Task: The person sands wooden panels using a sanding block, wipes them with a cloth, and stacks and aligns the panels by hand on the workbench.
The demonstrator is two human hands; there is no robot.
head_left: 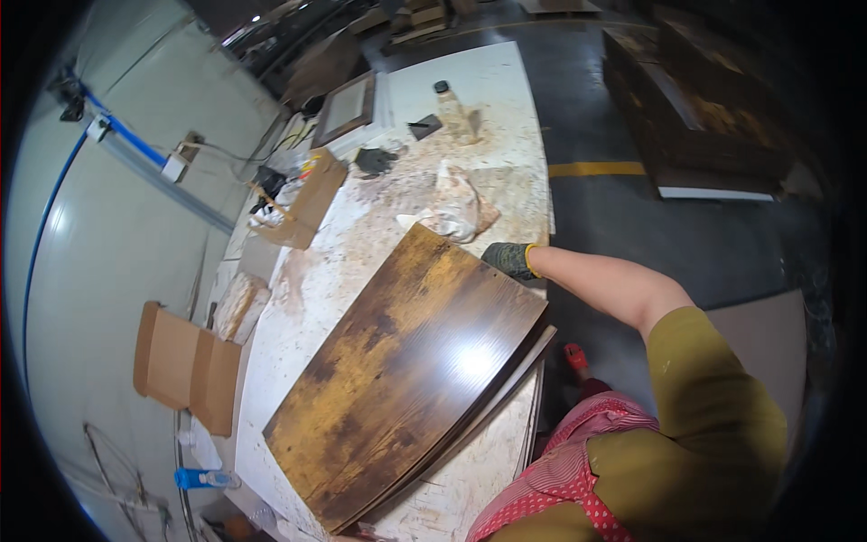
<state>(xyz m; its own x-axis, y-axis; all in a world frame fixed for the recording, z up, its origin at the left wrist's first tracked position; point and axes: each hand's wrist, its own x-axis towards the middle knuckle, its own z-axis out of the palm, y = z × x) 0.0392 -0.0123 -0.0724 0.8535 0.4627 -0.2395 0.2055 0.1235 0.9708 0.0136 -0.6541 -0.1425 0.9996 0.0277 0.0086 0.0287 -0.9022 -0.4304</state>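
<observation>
A brown and amber wood-grain panel (406,361) lies at an angle across the white worktable, its glossy face up and catching a bright reflection. Other boards show beneath its near right edge. My right hand (510,260), in a dark patterned glove with a yellow cuff, grips the panel's far edge close to the right corner. Its fingertips are partly hidden at that edge. My left hand does not show. Just beyond the panel, a crumpled stained cloth (454,206) rests on the table.
Farther along the stained white table (492,81) stand a dark-capped bottle (454,113), a black glove or rag (374,161) and a frame (347,110). An open carton (312,200) and a cardboard piece (185,366) lie along the wall side. Stacked brown boards (700,108) stand across the aisle.
</observation>
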